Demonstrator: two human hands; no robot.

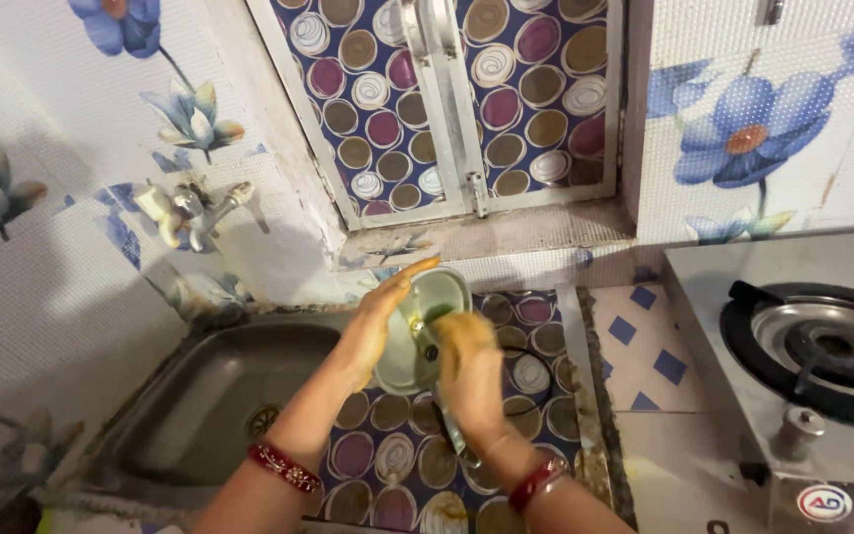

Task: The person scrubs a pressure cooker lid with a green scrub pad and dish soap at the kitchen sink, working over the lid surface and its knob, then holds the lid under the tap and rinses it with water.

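Both hands work over the patterned table: left hand [373, 331], fingers flat and open, steadies a round steel bowl [417, 331] on edge; right hand [469, 371], curled and blurred, rubs inside it. Sink [200, 405] left, tap [190, 213] behind, stove [822, 356] right.

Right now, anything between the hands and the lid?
Nothing visible. The left hand lies flat against the lid at its left edge, and the right hand is pressed on its face, over the counter beside the sink.
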